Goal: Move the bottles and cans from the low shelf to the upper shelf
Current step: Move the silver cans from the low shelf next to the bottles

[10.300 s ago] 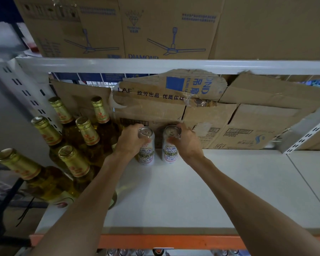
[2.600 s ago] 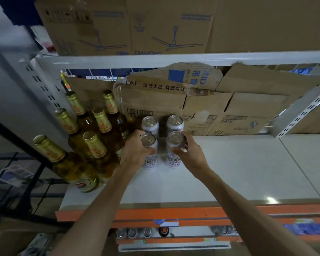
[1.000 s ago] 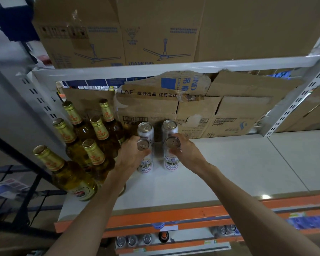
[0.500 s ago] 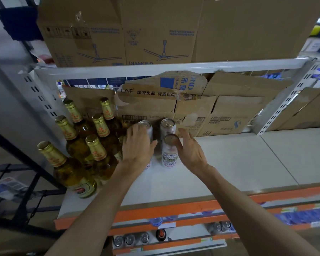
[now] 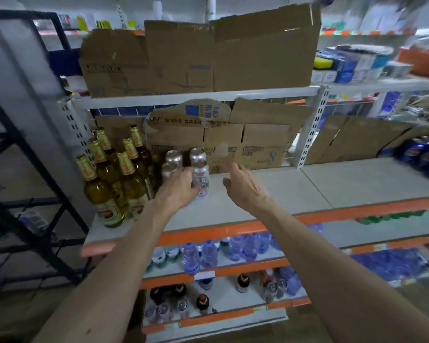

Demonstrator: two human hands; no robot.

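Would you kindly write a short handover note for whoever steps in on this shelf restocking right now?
Left hand: lies against the front-left silver drinks can; blur hides whether it grips.
Right hand: open, holding nothing, to the right of the cans.
Upper grey shelf: four silver cans stand in a two-by-two block beside six gold-foiled glass bottles.
Done: those are up.
Left: the lowest shelf holds more small cans and dark bottles; these probably go up next.
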